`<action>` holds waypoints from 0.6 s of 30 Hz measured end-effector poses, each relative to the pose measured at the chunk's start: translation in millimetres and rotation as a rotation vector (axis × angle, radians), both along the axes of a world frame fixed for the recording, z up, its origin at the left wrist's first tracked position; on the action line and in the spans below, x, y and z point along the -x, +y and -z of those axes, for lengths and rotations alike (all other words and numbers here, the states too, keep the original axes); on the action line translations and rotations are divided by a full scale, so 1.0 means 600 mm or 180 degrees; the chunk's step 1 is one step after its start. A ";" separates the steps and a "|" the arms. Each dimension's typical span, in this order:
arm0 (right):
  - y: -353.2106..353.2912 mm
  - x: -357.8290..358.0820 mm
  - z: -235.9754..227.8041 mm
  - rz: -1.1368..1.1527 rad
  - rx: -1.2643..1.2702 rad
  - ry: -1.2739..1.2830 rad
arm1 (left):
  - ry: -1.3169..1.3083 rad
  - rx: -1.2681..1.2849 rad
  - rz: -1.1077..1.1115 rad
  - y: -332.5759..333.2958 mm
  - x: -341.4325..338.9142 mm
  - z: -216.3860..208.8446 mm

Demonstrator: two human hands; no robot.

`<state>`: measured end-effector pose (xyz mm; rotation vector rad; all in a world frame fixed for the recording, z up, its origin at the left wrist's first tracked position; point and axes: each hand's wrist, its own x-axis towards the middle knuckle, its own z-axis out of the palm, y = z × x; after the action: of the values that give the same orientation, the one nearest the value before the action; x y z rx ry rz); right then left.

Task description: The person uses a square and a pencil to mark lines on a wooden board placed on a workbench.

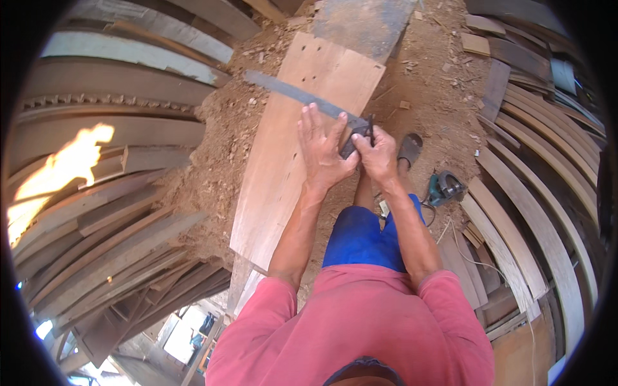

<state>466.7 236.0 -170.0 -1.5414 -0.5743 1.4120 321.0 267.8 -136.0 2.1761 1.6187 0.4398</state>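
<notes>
A steel try square point(277, 86) lies across a pale wooden board point(267, 186), its dark stock at the board's right edge. My left hand point(320, 148) presses over the square with its fingers stretched out and its thumb by the stock. My right hand point(380, 157) is closed around the stock's end. A small dark piece sticks up beside my right fingers, and I cannot make out what it is. Several small dark holes dot the board's far end.
A green power tool point(444, 188) with a cord rests on the ground to the right, near my sandalled foot point(410, 147). Planks point(534, 222) are stacked along the right side, more timber point(116, 80) on the left. Sawdust and chips cover the ground point(431, 83).
</notes>
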 end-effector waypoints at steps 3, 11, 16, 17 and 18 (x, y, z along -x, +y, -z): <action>0.010 -0.008 -0.023 0.0033 0.0049 0.0239 | -0.0125 -0.0033 0.0024 0.003 0.000 0.004; 0.009 -0.013 -0.018 -0.0135 0.0099 0.0007 | -0.0022 -0.0034 0.0006 0.000 0.003 0.006; 0.010 -0.011 -0.018 -0.0041 0.0154 0.0006 | 0.0042 0.0029 -0.0035 0.000 -0.001 0.008; 0.010 -0.010 -0.017 -0.0047 0.0170 -0.0046 | 0.0062 0.0005 -0.0040 0.001 -0.002 0.009; 0.014 -0.011 -0.024 -0.0026 0.0182 -0.0073 | 0.0083 -0.0020 -0.0048 0.002 -0.003 0.010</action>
<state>473.1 244.1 -155.4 -1.6039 -0.5588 1.4297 323.0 269.0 -141.7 2.1844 1.6505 0.4232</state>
